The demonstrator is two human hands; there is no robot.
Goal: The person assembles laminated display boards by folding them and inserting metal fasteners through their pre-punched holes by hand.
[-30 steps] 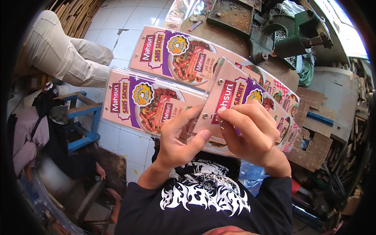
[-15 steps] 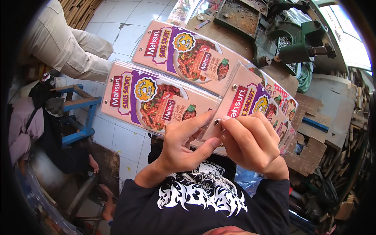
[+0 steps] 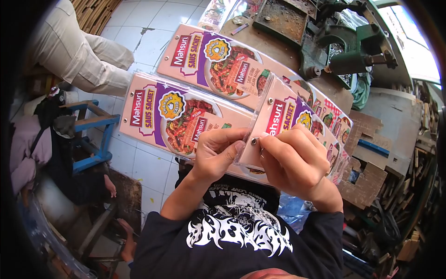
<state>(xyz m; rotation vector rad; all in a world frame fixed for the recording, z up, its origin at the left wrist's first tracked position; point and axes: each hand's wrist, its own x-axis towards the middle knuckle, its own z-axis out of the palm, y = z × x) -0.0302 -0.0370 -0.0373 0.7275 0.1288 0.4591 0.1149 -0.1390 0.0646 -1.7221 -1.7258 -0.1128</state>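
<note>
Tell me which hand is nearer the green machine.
Right. The right hand is below the green machine in the picture, fingers at the lower eyelet of the held cards; the left hand, gripping the cards' edge, is farther off, below and to its left.

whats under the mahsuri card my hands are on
Under the card, parts of other printed cards show past its edges; whatever lies directly beneath it is hidden.

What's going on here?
The person's left hand holds the edge of a printed Mahsuri card. The right hand pinches what looks like a thin metal piece at the card's nearer eyelet; whether it passes through is hard to tell. Similar cards lie beside it, with a green machine beyond.
</note>
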